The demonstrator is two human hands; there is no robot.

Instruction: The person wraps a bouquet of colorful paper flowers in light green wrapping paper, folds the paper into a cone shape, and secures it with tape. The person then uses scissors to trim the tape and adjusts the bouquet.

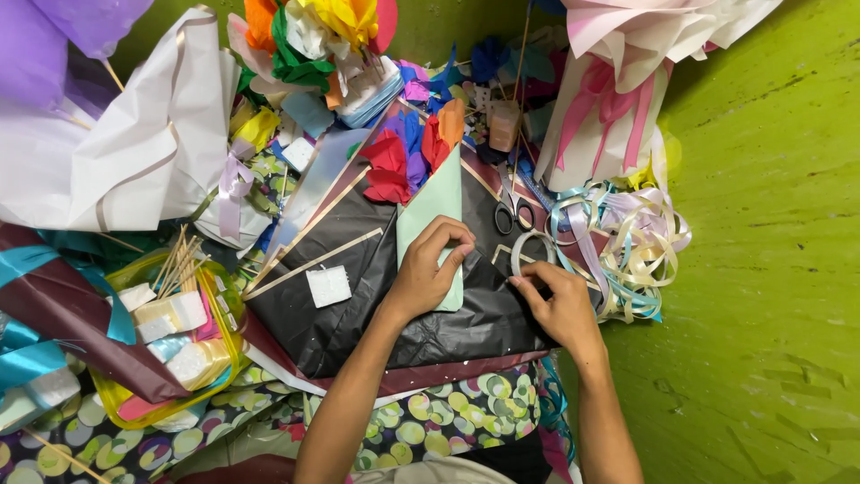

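My left hand (428, 269) presses on a pale green sheet of paper (432, 208) wrapped around a bunch of red, blue and orange paper flowers (412, 148), with its fingers curled over the sheet's right edge. The bunch lies on a black wrapping sheet (376, 314). My right hand (560, 300) pinches at a clear roll of tape (531, 244) just to the right, on the black sheet's edge. Black-handled scissors (512, 215) lie just above the tape.
Curled pastel ribbons (632, 242) are heaped at the right beside a pink-ribboned white bouquet wrap (609, 108). A yellow pouch (170, 341) with foam blocks and wooden sticks sits at left. White wrapping paper (134, 143) lies upper left. The green floor (770, 224) spreads on the right.
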